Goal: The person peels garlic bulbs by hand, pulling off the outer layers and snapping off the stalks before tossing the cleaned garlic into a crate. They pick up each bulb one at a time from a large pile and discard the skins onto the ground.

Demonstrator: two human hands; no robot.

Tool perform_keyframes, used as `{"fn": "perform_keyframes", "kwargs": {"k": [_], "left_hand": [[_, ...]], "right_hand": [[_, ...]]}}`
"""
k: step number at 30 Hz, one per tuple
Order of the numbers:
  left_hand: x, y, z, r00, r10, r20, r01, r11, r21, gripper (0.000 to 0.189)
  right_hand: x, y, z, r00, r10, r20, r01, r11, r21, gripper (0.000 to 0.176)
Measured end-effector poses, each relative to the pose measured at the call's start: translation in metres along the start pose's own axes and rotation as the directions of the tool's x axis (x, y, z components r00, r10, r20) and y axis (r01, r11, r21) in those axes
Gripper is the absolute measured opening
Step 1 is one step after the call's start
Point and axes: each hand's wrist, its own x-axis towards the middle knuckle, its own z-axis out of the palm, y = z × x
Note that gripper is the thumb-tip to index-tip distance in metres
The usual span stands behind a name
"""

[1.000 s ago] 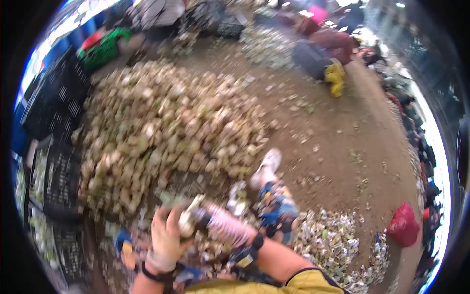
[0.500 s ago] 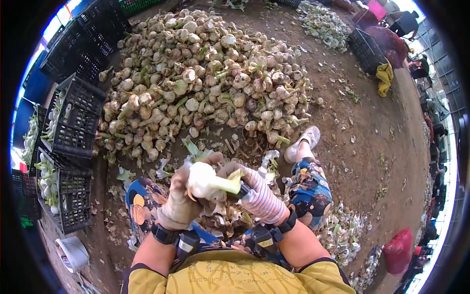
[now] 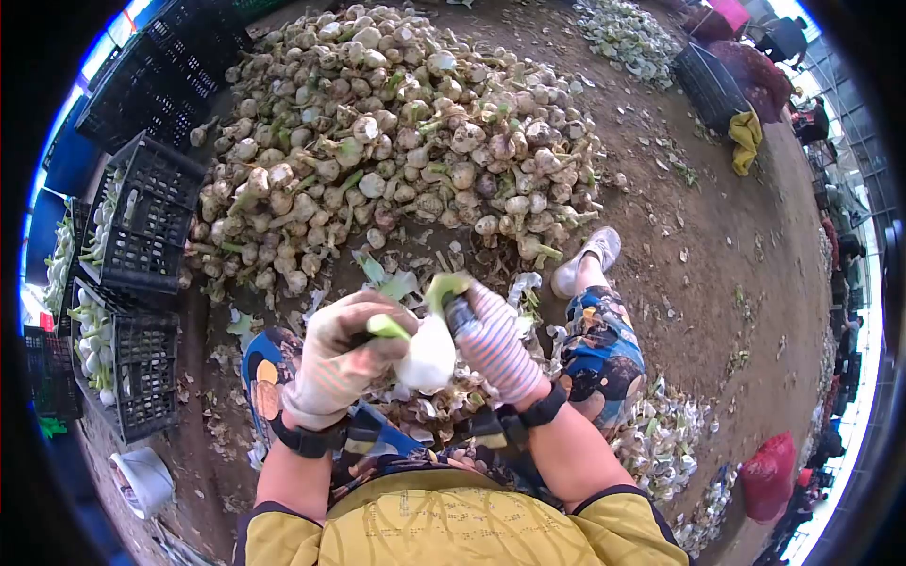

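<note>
My left hand point(image 3: 342, 357), in a pale striped glove, is closed round the green stem of a garlic bulb point(image 3: 427, 358). The bulb is white and smooth, tilted down toward my lap. Close on its right is my right hand point(image 3: 498, 344), also gloved, with its fingers curled round a dark tool point(image 3: 460, 313). The tool's working end cannot be made out. A yellow-green piece of garlic leaf point(image 3: 445, 289) sticks up at the right hand's fingertips. Loose peelings point(image 3: 434, 410) lie below both hands.
A large heap of unpeeled garlic point(image 3: 406, 141) lies ahead. Black crates point(image 3: 146, 373) with cleaned garlic stand at left, near a white bucket point(image 3: 143, 483). Peelings point(image 3: 661, 443) and a red sack point(image 3: 766, 476) are on the right. People work in the far right background.
The garlic bulb has turned: its stem pointed right and now sits in my left hand, with the bulb hanging lower. My right hand has come up with a piece of leaf.
</note>
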Motion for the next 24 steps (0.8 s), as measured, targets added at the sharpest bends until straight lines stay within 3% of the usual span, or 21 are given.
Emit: {"fn": "perform_keyframes", "kwargs": {"k": [1,3,5,6,7,9,10,11,12,15,16,17,19,20,21,23,24], "left_hand": [[-0.005,0.003,0.002,0.998,-0.042,-0.042,0.035,0.986,-0.160,0.032],[-0.009,0.003,0.002,0.999,-0.045,-0.027,0.038,0.977,-0.212,0.035],[-0.011,-0.007,0.002,0.996,-0.087,0.003,0.078,0.878,-0.472,0.038],[-0.014,-0.010,0.005,0.987,-0.147,-0.066,0.087,0.833,-0.546,0.043],[-0.015,-0.013,0.002,0.973,-0.192,-0.129,0.099,0.849,-0.518,0.047],[-0.011,-0.024,-0.005,0.949,-0.259,-0.183,0.084,0.762,-0.643,0.047],[-0.011,-0.021,-0.007,0.929,-0.307,-0.207,0.086,0.724,-0.685,0.049],[-0.008,-0.045,-0.015,0.934,-0.194,-0.299,-0.064,0.734,-0.676,0.046],[-0.007,-0.054,-0.022,0.914,-0.236,-0.331,-0.089,0.680,-0.728,0.042],[-0.011,-0.066,-0.037,0.912,-0.249,-0.326,-0.130,0.579,-0.805,0.031],[-0.011,-0.068,-0.039,0.869,-0.321,-0.378,-0.146,0.564,-0.813,0.030],[-0.011,-0.069,-0.039,0.816,-0.392,-0.424,-0.164,0.547,-0.821,0.029],[-0.009,-0.060,-0.035,0.839,-0.393,-0.375,-0.157,0.485,-0.860,0.029],[-0.009,-0.053,-0.031,0.834,-0.431,-0.344,-0.106,0.487,-0.867,0.029],[-0.009,-0.050,-0.026,0.826,-0.469,-0.312,-0.054,0.485,-0.873,0.030],[-0.014,-0.068,-0.016,0.795,-0.491,-0.357,-0.026,0.560,-0.828,0.028],[-0.016,-0.066,-0.012,0.811,-0.461,-0.361,-0.040,0.571,-0.820,0.027]], "right_hand": [[0.003,0.004,-0.001,0.996,0.079,-0.045,-0.077,0.996,0.044,0.022],[0.002,0.007,-0.002,0.993,0.117,0.000,-0.116,0.986,0.120,0.022],[0.003,0.014,0.002,0.943,-0.018,0.331,0.083,0.980,-0.182,0.026],[0.000,-0.031,0.000,0.873,0.029,0.487,0.042,0.990,-0.135,0.028],[-0.007,-0.017,0.008,0.829,-0.168,0.532,0.223,0.974,-0.038,0.027],[-0.015,-0.010,0.002,0.751,-0.279,0.599,0.309,0.949,0.054,0.029],[-0.012,-0.013,-0.005,0.738,-0.285,0.611,0.185,0.957,0.224,0.035],[-0.028,-0.027,-0.010,0.890,-0.256,0.376,-0.040,0.779,0.626,0.031],[-0.025,-0.019,-0.017,0.884,-0.264,0.386,-0.045,0.775,0.631,0.031],[-0.006,0.013,-0.027,0.980,0.014,0.197,-0.096,0.906,0.413,0.038],[0.000,0.010,-0.016,0.958,0.044,0.284,-0.137,0.939,0.316,0.041],[0.006,0.010,-0.007,0.959,-0.038,0.281,0.073,0.991,-0.114,0.045],[0.004,0.008,0.010,0.909,-0.280,0.308,0.356,0.906,-0.229,0.052],[0.001,0.002,0.019,0.935,-0.268,0.233,0.276,0.961,0.000,0.048],[0.000,0.000,0.022,0.936,-0.261,0.235,0.270,0.963,-0.005,0.048],[0.004,-0.002,0.022,0.964,0.088,0.253,-0.119,0.987,0.109,0.035],[0.008,0.000,0.017,0.969,0.035,0.244,-0.003,0.991,-0.131,0.025]]}}
